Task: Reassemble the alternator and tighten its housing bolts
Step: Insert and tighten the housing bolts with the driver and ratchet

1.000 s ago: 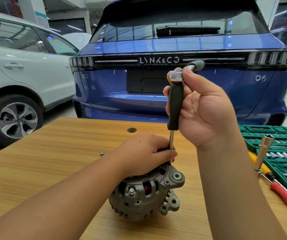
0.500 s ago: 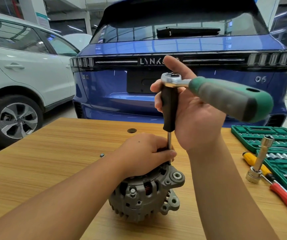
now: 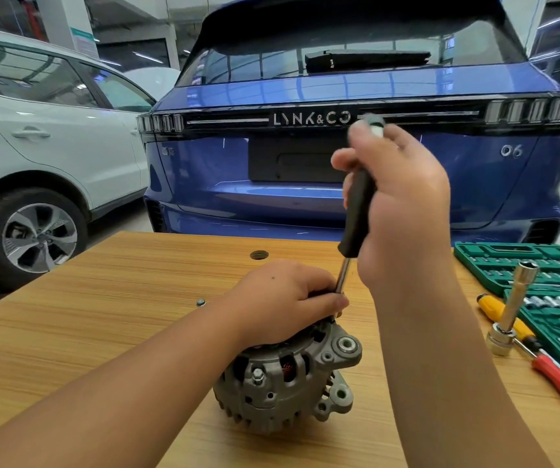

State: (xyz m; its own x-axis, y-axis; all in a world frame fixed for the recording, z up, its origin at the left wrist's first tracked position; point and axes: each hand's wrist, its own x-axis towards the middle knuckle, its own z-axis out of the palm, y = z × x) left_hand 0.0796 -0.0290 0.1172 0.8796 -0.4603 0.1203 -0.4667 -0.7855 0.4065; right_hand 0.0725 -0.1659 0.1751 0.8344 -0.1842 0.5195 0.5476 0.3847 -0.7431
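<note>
Tightening a housing bolt on the closed grey cast-metal alternator (image 3: 288, 376).
Left hand (image 3: 285, 298) presses it down; right hand (image 3: 403, 211) grips the black-handled ratchet extension (image 3: 356, 214); remaining bolts' tightness cannot be judged.

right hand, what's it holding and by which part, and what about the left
The right hand grips the driver by its black handle, near the top. The left hand grips the top of the alternator, fingers beside the driver's metal shaft.
</note>
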